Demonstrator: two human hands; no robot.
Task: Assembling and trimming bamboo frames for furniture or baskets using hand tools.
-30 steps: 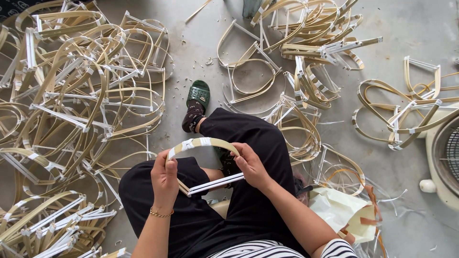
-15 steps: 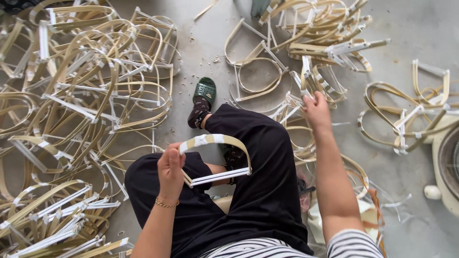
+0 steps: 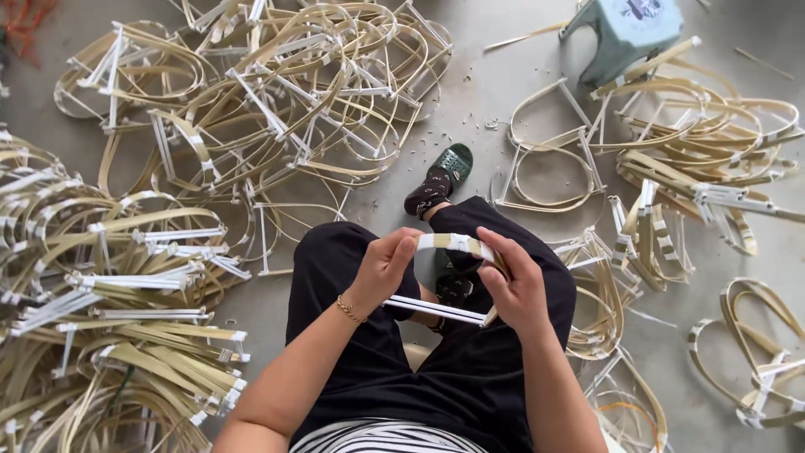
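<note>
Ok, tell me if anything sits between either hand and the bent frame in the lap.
Nothing visible does. The left hand and right hand both already grip the frame, one at each end of its arched strip, over the black trousers. The nearest loose frames lie on the floor to the right, apart from the hands.

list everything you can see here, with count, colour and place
bamboo hoop frame: one, tan with white tape, held in both hands over the lap
hoop piles: many, tan and white, heaped left, top and right on the floor
floor: grey concrete, throughout
stool: one, pale green, top right
sandal: one, dark green, centre, on a foot
bracelet: one, gold, left wrist
trousers: black, lower centre
left hand: grips frame
right hand: grips frame
</note>
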